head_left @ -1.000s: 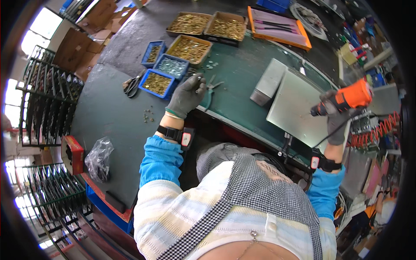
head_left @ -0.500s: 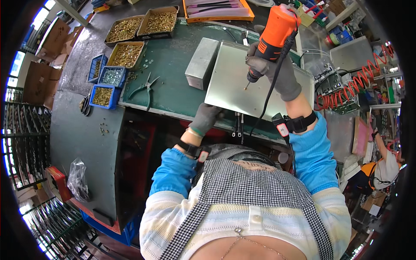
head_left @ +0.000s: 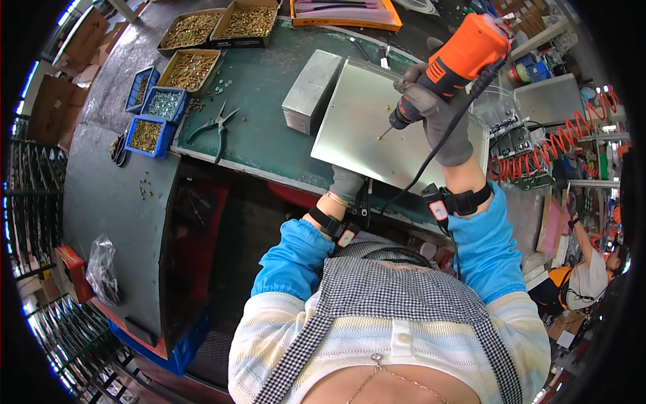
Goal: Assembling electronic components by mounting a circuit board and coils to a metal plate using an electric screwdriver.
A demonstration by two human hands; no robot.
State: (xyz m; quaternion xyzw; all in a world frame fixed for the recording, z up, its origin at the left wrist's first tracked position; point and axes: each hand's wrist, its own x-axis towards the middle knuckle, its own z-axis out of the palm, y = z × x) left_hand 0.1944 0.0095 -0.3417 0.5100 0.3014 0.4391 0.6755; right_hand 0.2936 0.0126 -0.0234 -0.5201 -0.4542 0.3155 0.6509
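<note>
Right now the right hand (head_left: pixel 437 118) has a closed grip around the orange electric screwdriver (head_left: pixel 457 57), its bit tip on a small brass screw (head_left: pixel 381 137) on the metal plate (head_left: pixel 377 135) lying on the green surface (head_left: pixel 256 101); the left hand (head_left: pixel 348 183) clamps the plate's near edge. Best done, I judge, with the bit upright and the plate pinned firmly

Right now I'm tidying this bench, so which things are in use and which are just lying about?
In use:
- orange power screwdriver in the right hand
- metal sheet under its tip
- left hand at the sheet's near edge

Lying about:
- pliers
- metal block
- blue bins of small parts
- trays of screws
</note>
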